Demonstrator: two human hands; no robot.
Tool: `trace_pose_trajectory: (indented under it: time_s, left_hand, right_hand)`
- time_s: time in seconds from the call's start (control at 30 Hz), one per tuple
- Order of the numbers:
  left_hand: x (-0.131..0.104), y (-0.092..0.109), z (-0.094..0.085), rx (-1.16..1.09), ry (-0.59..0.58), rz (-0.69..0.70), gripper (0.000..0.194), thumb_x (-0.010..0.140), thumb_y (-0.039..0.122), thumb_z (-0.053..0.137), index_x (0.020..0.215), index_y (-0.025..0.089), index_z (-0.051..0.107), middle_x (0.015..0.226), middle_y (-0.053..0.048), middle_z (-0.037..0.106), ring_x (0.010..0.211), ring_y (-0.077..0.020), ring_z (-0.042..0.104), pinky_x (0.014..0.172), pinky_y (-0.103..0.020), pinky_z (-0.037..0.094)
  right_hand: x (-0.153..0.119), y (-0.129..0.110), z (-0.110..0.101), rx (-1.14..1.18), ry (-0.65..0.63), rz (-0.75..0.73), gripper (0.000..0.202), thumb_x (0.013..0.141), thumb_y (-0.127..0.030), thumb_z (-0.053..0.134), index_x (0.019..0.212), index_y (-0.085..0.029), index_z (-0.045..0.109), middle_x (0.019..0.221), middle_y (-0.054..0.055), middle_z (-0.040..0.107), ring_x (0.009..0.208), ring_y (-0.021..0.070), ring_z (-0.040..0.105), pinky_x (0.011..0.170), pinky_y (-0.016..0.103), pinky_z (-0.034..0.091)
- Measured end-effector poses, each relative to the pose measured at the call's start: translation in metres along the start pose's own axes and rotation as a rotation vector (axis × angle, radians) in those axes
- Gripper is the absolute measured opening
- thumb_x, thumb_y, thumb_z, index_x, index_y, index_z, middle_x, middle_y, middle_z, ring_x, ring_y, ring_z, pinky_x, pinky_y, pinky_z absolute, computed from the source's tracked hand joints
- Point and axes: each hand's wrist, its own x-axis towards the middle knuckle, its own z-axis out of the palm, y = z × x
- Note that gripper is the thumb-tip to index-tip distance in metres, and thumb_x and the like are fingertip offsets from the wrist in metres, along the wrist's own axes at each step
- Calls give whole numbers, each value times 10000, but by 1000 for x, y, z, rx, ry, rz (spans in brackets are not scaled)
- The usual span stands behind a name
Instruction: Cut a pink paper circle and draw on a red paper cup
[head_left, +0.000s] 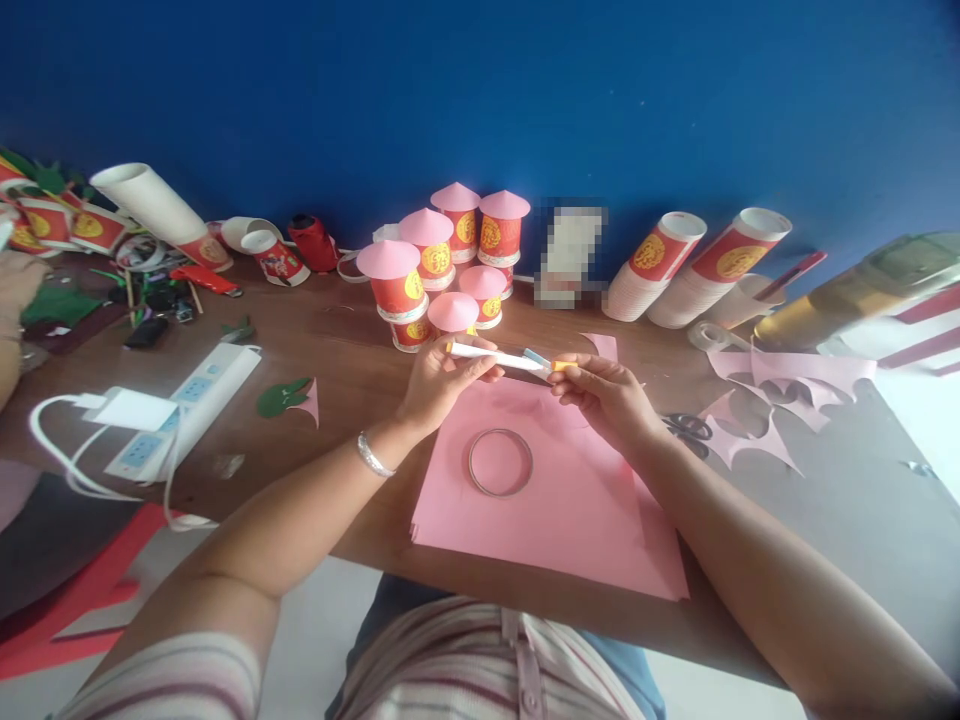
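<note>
My left hand [442, 383] grips the white barrel of a pen [499, 357] held level above the table. My right hand [604, 392] pinches the pen's orange and blue end, so both hands are on it. Below them lies a stack of pink paper sheets [570, 520] with a thin ring [500, 462] resting flat on top. Just behind the hands stand several red paper cups with pink cone lids [439, 262].
A white power strip with a plugged charger [184, 405] lies at the left. Stacks of red and white cups [697, 265] lie on their sides at the back right, near pink paper offcuts [780, 395] and scissors [686, 428]. Another person's hand [13, 290] is at the far left.
</note>
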Motion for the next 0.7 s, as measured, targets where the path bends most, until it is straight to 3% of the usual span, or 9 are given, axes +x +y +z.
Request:
trace_pose_trajectory:
  time_s: [0.4,0.7]
  left_hand:
    - [-1,-7,1,-27,20,-37,256,774,314,860,946,152,762,882,-49,787,757,-181,782,751,-309,674]
    - [-7,-1,5,26,-37,-72,287,735,315,887,927,135,772,890,-71,801,751,-169,775,790,-317,665]
  right_hand:
    - [-4,4,3,20,-19,-21,300,685,-403,921,890,-212,813,787,19,710,687,110,592,694,265,530]
    - [-6,17,1,-185,-10,-57,329,749,-467,875,941,-208,812,722,20,717,713,155,640,732,318,529]
